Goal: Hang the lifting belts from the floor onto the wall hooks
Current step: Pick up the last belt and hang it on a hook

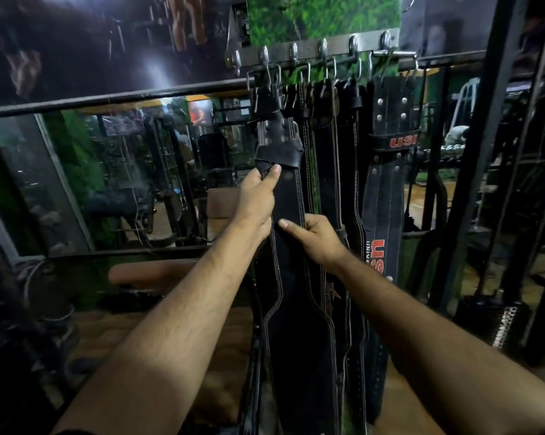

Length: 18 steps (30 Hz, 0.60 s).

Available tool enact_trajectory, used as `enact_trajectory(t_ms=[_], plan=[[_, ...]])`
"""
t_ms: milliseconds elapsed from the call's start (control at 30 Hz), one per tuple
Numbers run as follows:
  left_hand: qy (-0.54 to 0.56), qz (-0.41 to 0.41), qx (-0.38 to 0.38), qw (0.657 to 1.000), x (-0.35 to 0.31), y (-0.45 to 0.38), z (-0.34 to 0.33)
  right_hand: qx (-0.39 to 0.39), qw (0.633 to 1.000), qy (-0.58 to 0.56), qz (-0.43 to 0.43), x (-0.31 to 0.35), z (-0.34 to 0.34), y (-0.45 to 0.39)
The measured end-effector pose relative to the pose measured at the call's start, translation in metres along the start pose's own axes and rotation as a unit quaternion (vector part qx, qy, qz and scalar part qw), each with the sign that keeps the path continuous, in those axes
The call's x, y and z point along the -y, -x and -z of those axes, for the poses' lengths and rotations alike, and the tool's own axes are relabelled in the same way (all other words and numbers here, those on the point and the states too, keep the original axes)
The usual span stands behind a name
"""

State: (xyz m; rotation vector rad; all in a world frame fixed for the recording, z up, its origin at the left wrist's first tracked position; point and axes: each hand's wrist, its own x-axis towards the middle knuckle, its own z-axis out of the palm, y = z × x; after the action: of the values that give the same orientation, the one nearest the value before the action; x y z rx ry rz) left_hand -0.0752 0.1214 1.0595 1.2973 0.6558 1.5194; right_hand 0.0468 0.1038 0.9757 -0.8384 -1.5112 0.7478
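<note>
Now both hands on the black leather belt (pixel 288 196) hanging from the hook rail (pixel 321 50): left hand (pixel 258 196) grips its upper strap, right hand (pixel 315 238) pinches its edge lower down.

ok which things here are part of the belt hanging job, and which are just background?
Job:
- black stitched belt, hanging from the hook rail
- left hand and right hand, both gripping that belt
- other hung belts, including the USI belt

Background:
- mirror
- brown padded bench
- black rack frame
</note>
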Motion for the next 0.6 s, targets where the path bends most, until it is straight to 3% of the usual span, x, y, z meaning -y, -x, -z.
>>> enact_trajectory(t_ms=[100, 233, 367, 467, 600], plan=[[0.008, -0.026, -0.03, 0.999, -0.014, -0.002, 0.007, 0.028, 0.997, 0.056, -0.044, -0.031, -0.01, 0.017], [0.01, 0.003, -0.091, 0.996, -0.025, -0.007, 0.026, 0.043, 0.983, 0.133, -0.116, -0.06, -0.019, 0.032], [0.013, 0.008, -0.11, 0.994, -0.026, -0.005, 0.044, 0.14, 0.93, 0.292, -0.175, -0.068, -0.019, 0.054], [0.019, 0.007, -0.153, 0.988, -0.026, -0.006, 0.06, 0.218, 0.893, 0.343, -0.195, -0.063, -0.019, 0.051], [0.037, 0.007, -0.16, 0.986, -0.032, -0.005, 0.072, 0.138, 0.967, 0.149, -0.155, -0.037, -0.037, 0.023]])
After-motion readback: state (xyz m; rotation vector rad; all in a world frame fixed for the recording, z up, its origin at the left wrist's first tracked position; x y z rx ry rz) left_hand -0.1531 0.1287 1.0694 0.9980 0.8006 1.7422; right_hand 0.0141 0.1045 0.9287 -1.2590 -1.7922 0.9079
